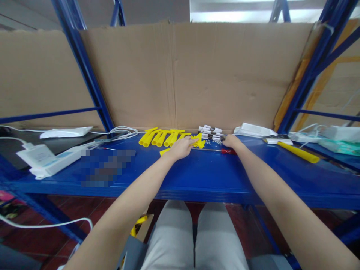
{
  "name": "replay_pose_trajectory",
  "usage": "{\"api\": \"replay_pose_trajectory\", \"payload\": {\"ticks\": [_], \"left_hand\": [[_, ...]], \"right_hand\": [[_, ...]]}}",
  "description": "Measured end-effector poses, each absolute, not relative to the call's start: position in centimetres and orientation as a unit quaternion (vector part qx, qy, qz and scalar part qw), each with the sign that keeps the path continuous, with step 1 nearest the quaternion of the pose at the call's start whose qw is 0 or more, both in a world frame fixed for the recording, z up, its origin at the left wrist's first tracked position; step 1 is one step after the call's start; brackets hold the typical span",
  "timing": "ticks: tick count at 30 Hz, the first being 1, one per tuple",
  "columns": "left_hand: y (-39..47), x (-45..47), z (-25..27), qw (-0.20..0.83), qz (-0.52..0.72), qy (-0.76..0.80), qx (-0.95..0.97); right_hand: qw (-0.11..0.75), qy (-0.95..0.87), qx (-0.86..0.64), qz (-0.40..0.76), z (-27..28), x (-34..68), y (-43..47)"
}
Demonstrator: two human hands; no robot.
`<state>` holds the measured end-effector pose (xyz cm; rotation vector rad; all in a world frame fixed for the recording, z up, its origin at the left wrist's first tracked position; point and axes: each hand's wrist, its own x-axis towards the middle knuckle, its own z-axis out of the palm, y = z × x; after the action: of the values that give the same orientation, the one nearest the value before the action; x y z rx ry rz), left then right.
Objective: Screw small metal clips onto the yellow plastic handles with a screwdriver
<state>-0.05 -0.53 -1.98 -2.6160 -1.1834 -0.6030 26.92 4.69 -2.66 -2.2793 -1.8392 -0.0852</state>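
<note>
My left hand [182,147] is closed over a yellow plastic tube-like piece [164,151], whose end pokes out to the left below the wrist. Just right of its fingertips lies a cluster of small yellow plastic parts [200,142]. My right hand [233,141] reaches down by scattered small metal bits [215,142], its fingers bent together; what they pinch, if anything, is too small to make out. Between the hands lies a screwdriver [227,151] with a red handle, its shaft pointing left. Behind my left hand, several yellow tubes with flat, flared ends [159,138] lie in a row.
White bundles with dark bands [210,132] lie at the back of the blue shelf [197,180], against a cardboard wall [225,75]. Left are a white power strip [60,161] and cables [123,131]. Right are a white packet [254,129] and a long yellow tube [299,152].
</note>
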Motion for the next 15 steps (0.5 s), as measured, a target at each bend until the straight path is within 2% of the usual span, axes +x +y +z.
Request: {"api": "replay_pose_trajectory", "payload": {"ticks": [15], "left_hand": [[-0.44, -0.17, -1.90, 0.094, -0.205, -0.397, -0.890]], "right_hand": [[0.108, -0.605, -0.788, -0.022, -2.24, 26.85, 4.45]]}}
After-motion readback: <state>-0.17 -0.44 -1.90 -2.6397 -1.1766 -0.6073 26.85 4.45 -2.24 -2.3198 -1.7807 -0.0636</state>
